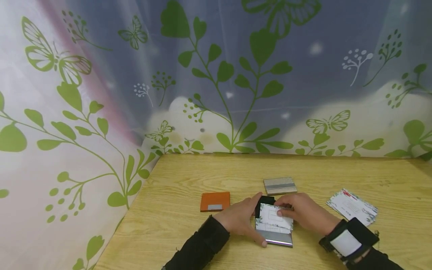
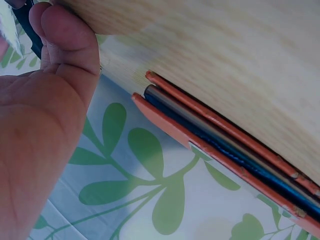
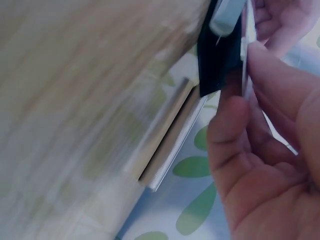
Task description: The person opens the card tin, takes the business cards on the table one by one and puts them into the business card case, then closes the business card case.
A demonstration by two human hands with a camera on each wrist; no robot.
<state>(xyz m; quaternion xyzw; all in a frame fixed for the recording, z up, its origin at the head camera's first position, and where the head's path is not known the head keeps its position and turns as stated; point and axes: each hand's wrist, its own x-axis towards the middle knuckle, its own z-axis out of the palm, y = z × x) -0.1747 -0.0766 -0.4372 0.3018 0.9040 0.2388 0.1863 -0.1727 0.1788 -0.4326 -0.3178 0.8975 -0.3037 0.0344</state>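
An open business card case [image 1: 282, 241], black inside with a shiny metal band along its near edge, is between my hands in the head view. My left hand [image 1: 240, 217] grips it from the left, thumb at the near edge and fingers at the far side. White cards with a leafy print [image 1: 270, 221] lie over the case. My right hand [image 1: 302, 212] pinches them from the right; the right wrist view shows thumb and fingers on the cards' edge [image 3: 244, 75], beside the case's black flap [image 3: 215, 67]. The left fingertips are partly cut off in the left wrist view.
An orange card case [image 1: 215, 201] lies left of my left hand. Beyond the hands is a silver-grey card case [image 1: 280, 185]. More printed white cards [image 1: 352, 206] are spread on the wooden table [image 1: 175, 172] at the right. A leaf-patterned curtain [image 1: 216, 75] hangs behind the table.
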